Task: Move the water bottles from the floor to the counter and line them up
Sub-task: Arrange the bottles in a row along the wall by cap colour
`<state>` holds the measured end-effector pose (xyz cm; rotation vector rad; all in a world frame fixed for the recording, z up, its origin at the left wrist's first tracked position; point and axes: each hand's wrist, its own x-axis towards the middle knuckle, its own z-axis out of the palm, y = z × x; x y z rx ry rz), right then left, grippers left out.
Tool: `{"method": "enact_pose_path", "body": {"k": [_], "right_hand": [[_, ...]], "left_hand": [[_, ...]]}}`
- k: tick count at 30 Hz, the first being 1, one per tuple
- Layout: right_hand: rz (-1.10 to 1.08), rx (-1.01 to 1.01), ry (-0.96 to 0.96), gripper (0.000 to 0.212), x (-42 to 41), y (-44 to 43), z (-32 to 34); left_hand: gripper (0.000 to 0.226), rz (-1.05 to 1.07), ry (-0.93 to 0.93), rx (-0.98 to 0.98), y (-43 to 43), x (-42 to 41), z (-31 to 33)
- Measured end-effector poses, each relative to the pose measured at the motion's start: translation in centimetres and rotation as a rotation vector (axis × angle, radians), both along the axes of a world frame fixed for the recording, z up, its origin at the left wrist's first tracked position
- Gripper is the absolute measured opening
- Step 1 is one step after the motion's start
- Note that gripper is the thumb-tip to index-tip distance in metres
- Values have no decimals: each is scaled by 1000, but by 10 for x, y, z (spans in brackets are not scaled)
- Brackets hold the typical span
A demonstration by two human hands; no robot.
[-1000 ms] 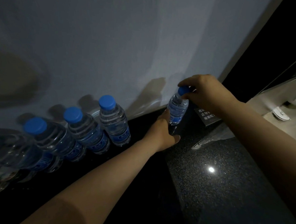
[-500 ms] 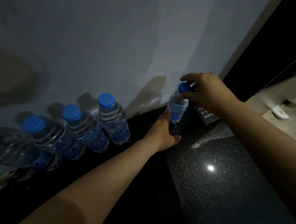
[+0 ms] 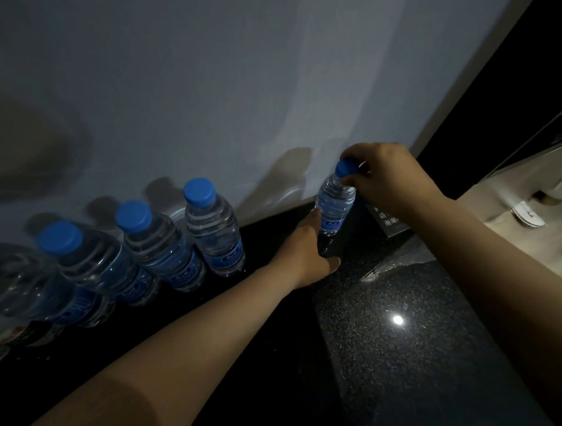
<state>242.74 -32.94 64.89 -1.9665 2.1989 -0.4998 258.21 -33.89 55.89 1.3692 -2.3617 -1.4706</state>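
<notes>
A small clear water bottle (image 3: 334, 205) with a blue cap stands near the wall on the dark speckled counter (image 3: 399, 354). My right hand (image 3: 385, 179) pinches its cap from above. Around its base my left hand (image 3: 309, 254) is wrapped, hiding the bottom of the bottle. To the left, several more blue-capped bottles stand in a row along the wall, the nearest one (image 3: 214, 230) a short gap from my left hand, then another (image 3: 162, 247) and a third (image 3: 94, 269). The leftmost bottles are blurred.
A white wall (image 3: 263, 81) rises right behind the row. A small dark sign with pale text (image 3: 386, 220) and a crumpled clear wrapper (image 3: 399, 261) lie right of the held bottle. Beyond the counter's right edge is a pale surface (image 3: 540, 228).
The held bottle and both hands have shifted slightly away from me toward the wall. The row on the left has not moved.
</notes>
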Motion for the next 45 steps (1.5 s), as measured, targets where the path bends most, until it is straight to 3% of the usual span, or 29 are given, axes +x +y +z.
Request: {"method": "enact_pose_path", "body": {"k": [15, 25, 45], "right_hand": [[92, 4, 13, 31, 25, 6, 15], [218, 51, -63, 35, 73, 4, 20], [290, 89, -36, 42, 104, -6, 13]], "left_hand": [[105, 78, 41, 18, 19, 24, 2], [107, 195, 46, 8, 35, 69, -4], [109, 294, 59, 71, 37, 95, -12]]}}
